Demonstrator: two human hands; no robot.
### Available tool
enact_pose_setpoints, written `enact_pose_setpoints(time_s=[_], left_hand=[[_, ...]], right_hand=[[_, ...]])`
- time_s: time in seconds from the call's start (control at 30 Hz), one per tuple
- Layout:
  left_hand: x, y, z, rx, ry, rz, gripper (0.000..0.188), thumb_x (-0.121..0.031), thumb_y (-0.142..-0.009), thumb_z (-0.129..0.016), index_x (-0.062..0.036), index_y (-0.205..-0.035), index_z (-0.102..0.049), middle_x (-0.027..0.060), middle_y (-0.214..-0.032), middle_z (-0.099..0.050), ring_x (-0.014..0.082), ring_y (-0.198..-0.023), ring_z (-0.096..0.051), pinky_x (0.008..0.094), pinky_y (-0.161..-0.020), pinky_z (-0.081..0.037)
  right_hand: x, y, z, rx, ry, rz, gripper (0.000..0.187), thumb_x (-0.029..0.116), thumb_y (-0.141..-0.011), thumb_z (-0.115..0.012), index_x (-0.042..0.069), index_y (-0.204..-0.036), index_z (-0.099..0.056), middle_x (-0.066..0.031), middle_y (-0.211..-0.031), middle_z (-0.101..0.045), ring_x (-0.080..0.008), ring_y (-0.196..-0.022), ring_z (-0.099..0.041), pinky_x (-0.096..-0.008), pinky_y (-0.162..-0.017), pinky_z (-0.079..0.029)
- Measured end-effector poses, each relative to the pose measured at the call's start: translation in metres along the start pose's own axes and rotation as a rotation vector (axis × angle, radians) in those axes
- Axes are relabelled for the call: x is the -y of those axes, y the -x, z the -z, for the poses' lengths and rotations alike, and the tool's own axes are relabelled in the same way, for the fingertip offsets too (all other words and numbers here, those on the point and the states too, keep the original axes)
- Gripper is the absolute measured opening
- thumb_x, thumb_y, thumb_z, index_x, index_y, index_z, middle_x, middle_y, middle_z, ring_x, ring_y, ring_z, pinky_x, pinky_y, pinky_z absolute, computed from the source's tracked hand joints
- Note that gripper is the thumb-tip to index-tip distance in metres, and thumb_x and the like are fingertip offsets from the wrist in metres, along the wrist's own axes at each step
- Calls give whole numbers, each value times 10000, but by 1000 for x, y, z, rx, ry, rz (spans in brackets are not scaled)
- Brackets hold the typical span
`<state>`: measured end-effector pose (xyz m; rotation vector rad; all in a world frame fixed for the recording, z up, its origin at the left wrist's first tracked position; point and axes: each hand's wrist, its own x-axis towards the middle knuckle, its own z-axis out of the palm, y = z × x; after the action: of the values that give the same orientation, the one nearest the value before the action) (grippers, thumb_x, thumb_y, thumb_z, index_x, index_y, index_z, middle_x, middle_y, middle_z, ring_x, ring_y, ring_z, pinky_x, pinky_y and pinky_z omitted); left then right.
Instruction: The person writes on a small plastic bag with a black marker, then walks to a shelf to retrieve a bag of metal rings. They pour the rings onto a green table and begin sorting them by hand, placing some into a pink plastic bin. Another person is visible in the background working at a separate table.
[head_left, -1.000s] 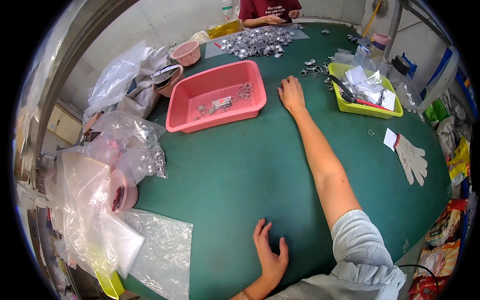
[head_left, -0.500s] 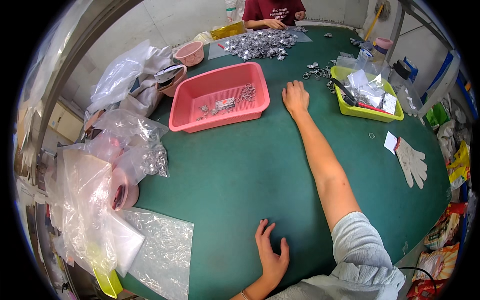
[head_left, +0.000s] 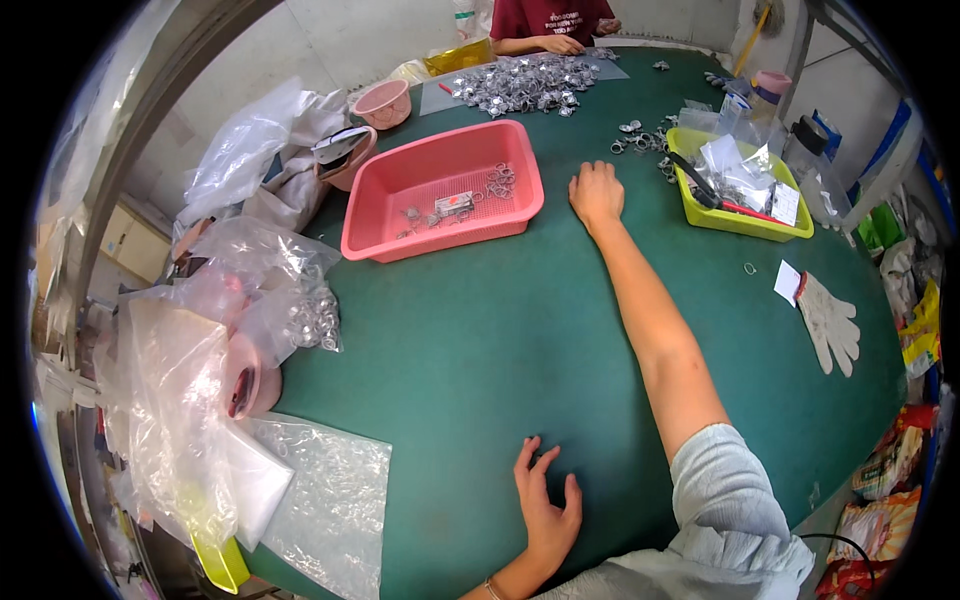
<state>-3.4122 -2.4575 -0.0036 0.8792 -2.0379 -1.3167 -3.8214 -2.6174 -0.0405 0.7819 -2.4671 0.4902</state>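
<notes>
My right arm reaches far across the green table. My right hand rests palm down there with its fingers curled under; whatever they may hold is hidden. It lies just right of a pink plastic basket, which holds several metal rings and a small white box. Close to my body, my left hand is open above the table, thumb and fingers apart, with nothing in it. Loose metal rings lie beyond my right hand, beside a yellow-green basket.
A white glove, a card and a single ring lie at right. Clear plastic bags cover the left side. At the far edge, a person in a dark red shirt sits behind a heap of metal pieces.
The whole view has shifted slightly. Both my hands keep nearly the same place and pose. Across the table, the other person's hands have moved a little over the heap.
</notes>
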Motion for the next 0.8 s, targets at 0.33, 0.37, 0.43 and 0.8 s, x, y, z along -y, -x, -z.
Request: enact_pose_setpoints(time_s=[0.33,0.37,0.43,0.8], left_hand=[[-2,-1,3,-6,-44,-40,356,35,-760,-563,-3,-1110,-512,205,-1305,-363,371,-1243,-340,427,-1002,-308],[-2,-1,4,-10,-36,-41,356,32,-762,-561,-3,-1112,-509,207,-1305,-361,372,-1242,-339,428,-1004,-304],[-4,0,3,-13,-14,-39,356,26,-766,-558,-3,-1117,-503,210,-1306,-356,376,-1239,-337,432,-1008,-297],[12,7,-4,-70,3,-119,411,36,-775,-542,5,-1173,-442,199,-1349,-245,351,-1245,-331,417,-1028,-305]], right_hand=[[-22,23,22,-37,46,46,183,211,-777,-599,53,-867,-596,-98,-935,-545,-252,-943,-508,-348,-723,-476],[-25,26,27,-30,69,58,186,212,-777,-599,53,-872,-594,-98,-941,-542,-251,-946,-503,-351,-731,-465],[-26,35,38,-18,44,60,214,229,-775,-607,51,-891,-582,-101,-961,-528,-259,-958,-479,-383,-801,-402],[-11,131,111,0,-56,164,422,184,-764,-610,-16,-1117,-496,-189,-1224,-432,-334,-1171,-387,-438,-969,-319]])
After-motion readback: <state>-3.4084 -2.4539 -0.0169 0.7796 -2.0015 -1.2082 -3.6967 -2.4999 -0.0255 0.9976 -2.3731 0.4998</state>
